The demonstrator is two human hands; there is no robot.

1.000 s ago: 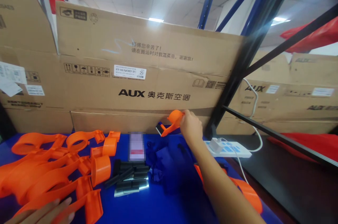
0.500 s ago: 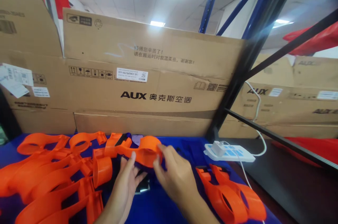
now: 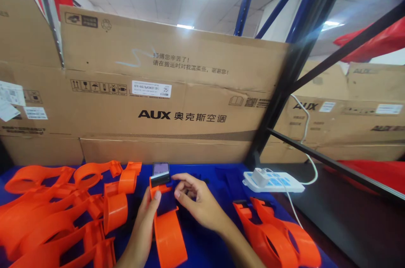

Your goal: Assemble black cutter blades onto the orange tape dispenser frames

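An orange plastic dispenser frame (image 3: 167, 230) lies lengthwise in front of me on the blue table (image 3: 205, 255), with a dark metal strip (image 3: 160, 180) at its far end. My left hand (image 3: 147, 213) grips the frame's left side, thumb on top. My right hand (image 3: 196, 200) hovers at the frame's far end, fingers curled in a pinch beside the dark strip; what they hold, if anything, is hidden.
Many orange frames (image 3: 53, 205) are heaped at the left; two more (image 3: 278, 238) lie at the right. A white power strip (image 3: 272, 181) with a plug and cable sits at the back right. Large cardboard boxes (image 3: 177, 91) wall the back. A dark shelf post (image 3: 278, 91) rises right of centre.
The orange frame was held crosswise in both hands half a second ago; it now points away from me. A second ago my right hand was fetching it from the back.
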